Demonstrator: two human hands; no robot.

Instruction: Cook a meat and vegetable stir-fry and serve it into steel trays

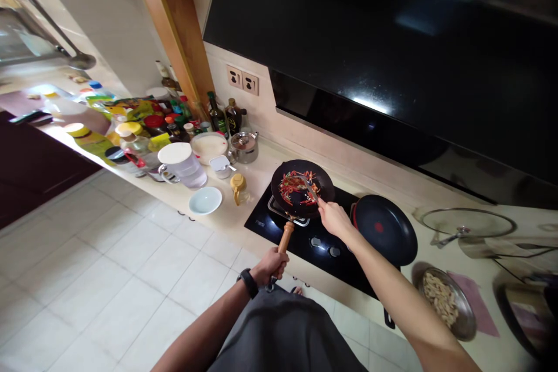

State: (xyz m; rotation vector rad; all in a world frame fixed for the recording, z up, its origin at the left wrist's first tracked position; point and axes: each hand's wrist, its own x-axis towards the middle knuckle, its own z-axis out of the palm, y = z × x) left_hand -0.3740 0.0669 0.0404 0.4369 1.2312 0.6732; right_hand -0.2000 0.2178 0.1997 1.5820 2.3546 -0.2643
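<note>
Black pan (326,181) sits beyond the left hand (273,264) clasping its handle (286,237); right hand (335,218) grips a utensil (312,191).

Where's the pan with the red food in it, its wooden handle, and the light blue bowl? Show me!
Pan (326,179): head view, on its bare dark inside.
Wooden handle (286,237): head view, on its uncovered wood.
Bowl (205,201): head view, on its inside.

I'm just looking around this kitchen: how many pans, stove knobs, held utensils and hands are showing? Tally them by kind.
Pans: 2 (food pan, red-dot pan)
Knobs: 2 (left knob, right knob)
Held utensils: 1 (metal utensil)
Hands: 2 (left hand, right hand)
Total: 7
</note>
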